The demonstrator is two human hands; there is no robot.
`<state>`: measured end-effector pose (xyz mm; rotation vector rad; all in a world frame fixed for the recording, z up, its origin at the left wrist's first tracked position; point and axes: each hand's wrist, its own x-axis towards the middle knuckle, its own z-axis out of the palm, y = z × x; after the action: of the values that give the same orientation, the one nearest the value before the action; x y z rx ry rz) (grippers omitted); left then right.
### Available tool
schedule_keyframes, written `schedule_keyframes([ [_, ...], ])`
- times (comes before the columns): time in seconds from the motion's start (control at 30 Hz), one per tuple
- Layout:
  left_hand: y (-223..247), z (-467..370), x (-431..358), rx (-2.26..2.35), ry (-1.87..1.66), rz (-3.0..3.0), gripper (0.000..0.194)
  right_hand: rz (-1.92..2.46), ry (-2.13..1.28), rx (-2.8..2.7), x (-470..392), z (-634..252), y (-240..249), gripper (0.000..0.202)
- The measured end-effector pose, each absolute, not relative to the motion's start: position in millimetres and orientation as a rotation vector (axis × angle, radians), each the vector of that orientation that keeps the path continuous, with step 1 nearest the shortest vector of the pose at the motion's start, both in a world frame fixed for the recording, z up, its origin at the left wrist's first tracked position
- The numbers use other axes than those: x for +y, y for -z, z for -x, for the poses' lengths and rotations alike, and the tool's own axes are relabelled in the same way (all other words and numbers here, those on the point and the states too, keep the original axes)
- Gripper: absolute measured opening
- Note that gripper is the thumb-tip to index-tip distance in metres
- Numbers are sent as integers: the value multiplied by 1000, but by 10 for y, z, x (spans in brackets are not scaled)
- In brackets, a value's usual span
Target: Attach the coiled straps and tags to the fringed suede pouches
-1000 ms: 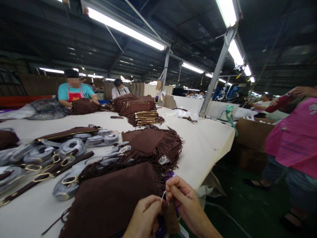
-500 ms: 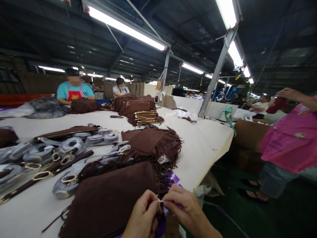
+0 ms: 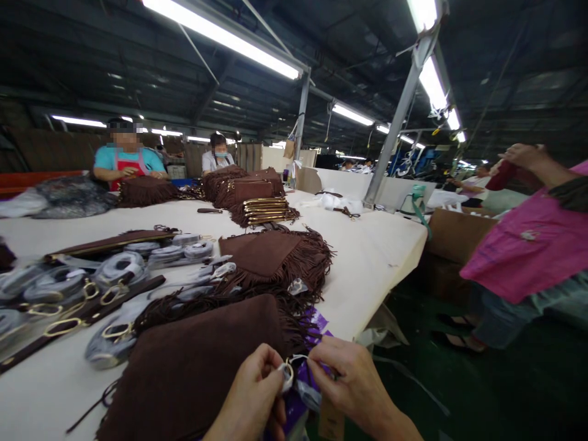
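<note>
A dark brown suede bag (image 3: 197, 361) with fringe lies at the near edge of the table. Beside its right edge, my left hand (image 3: 258, 386) pinches a gold ring (image 3: 288, 375) partly wrapped in clear film. My right hand (image 3: 346, 373) is closed on a thin white string (image 3: 299, 356) that runs to the ring. A brown tag (image 3: 331, 419) hangs beneath my right hand. Purple material (image 3: 316, 320) and clear plastic show between and behind the hands.
Wrapped straps with gold hooks (image 3: 122, 269) cover the left of the white table (image 3: 362, 257). Another fringed bag (image 3: 260, 251) and a stack of bags with gold frames (image 3: 266, 211) lie farther back. Two people work across the table; a person in pink (image 3: 528, 245) stands right.
My hands have moved slightly apart, and the gold ring and white string show more clearly between them. The view has shifted a little, and the person in pink leans more.
</note>
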<state>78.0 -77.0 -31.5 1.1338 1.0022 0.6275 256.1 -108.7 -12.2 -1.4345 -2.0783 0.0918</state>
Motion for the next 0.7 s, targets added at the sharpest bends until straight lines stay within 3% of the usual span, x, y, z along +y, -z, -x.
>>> schedule_keyframes([
  [0.3,347,-784,-759,1004,-622,-1129,34,1441,196,-2191,-1118,-2498,158,25],
  [0.6,335,-767,-800,961,-680,-1168,26,1422,217,-2282,-1138,-2528,125,23],
  [0.7,342,-769,-803,975,-700,-1190,31,1423,161,-2312,-1121,-2532,103,21],
])
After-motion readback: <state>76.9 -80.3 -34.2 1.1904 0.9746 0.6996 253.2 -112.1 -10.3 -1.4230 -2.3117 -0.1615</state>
